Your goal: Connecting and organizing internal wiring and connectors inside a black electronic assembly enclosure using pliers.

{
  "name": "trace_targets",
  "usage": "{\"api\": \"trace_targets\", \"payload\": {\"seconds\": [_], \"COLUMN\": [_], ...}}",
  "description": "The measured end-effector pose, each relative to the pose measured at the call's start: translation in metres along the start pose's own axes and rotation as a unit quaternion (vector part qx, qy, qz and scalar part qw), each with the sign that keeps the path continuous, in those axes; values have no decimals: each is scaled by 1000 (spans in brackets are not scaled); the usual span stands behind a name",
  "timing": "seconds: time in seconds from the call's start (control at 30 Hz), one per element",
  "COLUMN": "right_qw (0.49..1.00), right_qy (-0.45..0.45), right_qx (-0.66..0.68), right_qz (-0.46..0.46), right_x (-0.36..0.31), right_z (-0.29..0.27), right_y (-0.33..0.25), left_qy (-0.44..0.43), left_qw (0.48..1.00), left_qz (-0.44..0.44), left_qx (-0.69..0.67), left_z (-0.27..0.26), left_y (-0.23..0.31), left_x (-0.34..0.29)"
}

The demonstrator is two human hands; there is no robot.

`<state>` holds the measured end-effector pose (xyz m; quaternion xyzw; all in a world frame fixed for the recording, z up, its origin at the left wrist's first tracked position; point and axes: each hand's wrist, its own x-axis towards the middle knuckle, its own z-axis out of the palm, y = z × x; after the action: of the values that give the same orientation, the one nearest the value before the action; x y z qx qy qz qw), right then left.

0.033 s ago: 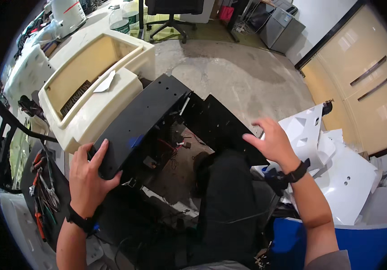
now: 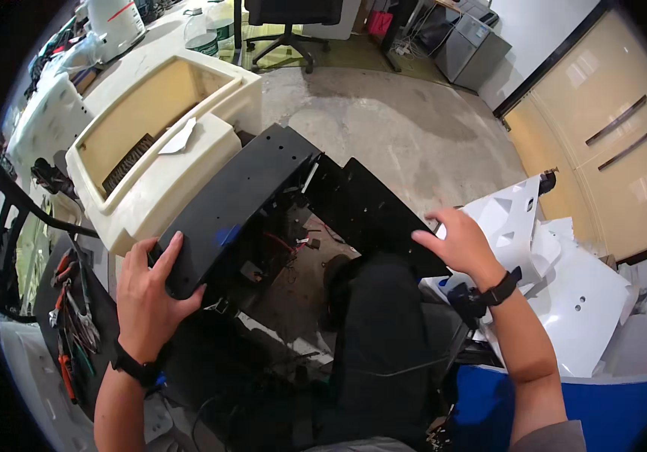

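Note:
A black angular housing (image 2: 244, 200), with metal-looking panels and holes along its top, sits in front of me, over my dark-clothed legs. My left hand (image 2: 146, 297) grips its near left corner, fingers on the top panel and thumb around the end. At the housing's right-hand panel (image 2: 372, 203), my right hand (image 2: 463, 241) is curved, thumb and fingers apart. The thumb tip is at the panel's outer edge; whether it touches cannot be made out. Thin wires, some red (image 2: 278, 241), and small fittings show inside the housing. Its dark lower parts are hard to make out.
A cream plastic shell (image 2: 173, 169) stands close behind the housing at left. Pliers (image 2: 64, 369) and other hand tools lie on a dark surface at my left. White molded panels (image 2: 572, 301) and a blue container (image 2: 489, 399) are at my right. An office chair (image 2: 286, 38) stands farther off.
My right hand has shifted slightly to the right and down, its fingers drawn a little closer to the thumb. My left hand stays on the housing's corner.

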<state>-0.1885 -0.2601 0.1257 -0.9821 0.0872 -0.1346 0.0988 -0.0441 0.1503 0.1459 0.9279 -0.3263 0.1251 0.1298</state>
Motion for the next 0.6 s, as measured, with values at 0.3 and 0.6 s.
{"api": "trace_targets", "payload": {"seconds": [0.3, 0.6], "right_qw": [979, 968], "right_qy": [-168, -230], "right_qx": [-92, -98], "right_qz": [68, 2], "right_x": [26, 66], "right_z": [5, -10], "right_y": [22, 47], "left_qy": [23, 9], "left_qw": [1000, 1000], "left_qz": [-4, -5], "left_qx": [0, -10], "left_z": [-3, 1], "left_y": [-8, -12], "left_x": [-9, -8]}}
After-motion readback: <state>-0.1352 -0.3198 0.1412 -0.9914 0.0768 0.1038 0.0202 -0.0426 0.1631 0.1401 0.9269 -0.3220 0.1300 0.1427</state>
